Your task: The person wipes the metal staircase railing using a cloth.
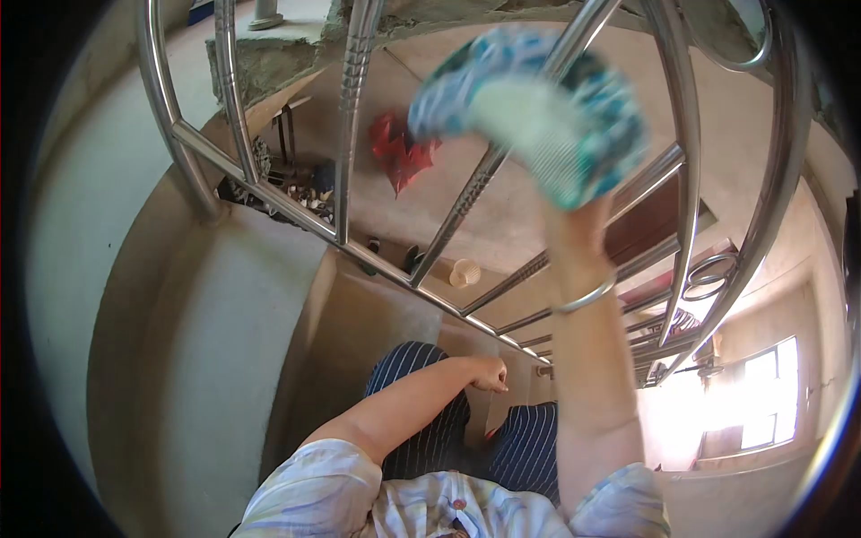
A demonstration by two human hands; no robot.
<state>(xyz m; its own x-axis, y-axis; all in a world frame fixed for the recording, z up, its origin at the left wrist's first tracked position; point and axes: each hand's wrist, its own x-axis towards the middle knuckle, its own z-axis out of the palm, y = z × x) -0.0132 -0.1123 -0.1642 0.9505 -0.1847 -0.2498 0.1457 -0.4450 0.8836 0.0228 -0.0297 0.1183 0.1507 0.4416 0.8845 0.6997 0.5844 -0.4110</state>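
A blurred blue, white and green patterned cloth (583,134) covers my raised right hand (578,220), with only the wrist side of the hand showing below it. The cloth lies against a steel baluster (489,166) of the stair railing, and the fingers beneath it are hidden. On that forearm sits a bangle (587,299). My left hand (489,375) is closed in a loose fist beside my knees, below the railing's lower bar (430,291). Nothing shows in its fingers. Striped dark trousers (421,368) cover my bent legs.
Stair steps (215,341) curve along the left. Beyond the railing, on the floor below, are a crumpled red item (399,152), a pale round container (465,273) and dark footwear (413,258). A bright window (769,394) stands at the right.
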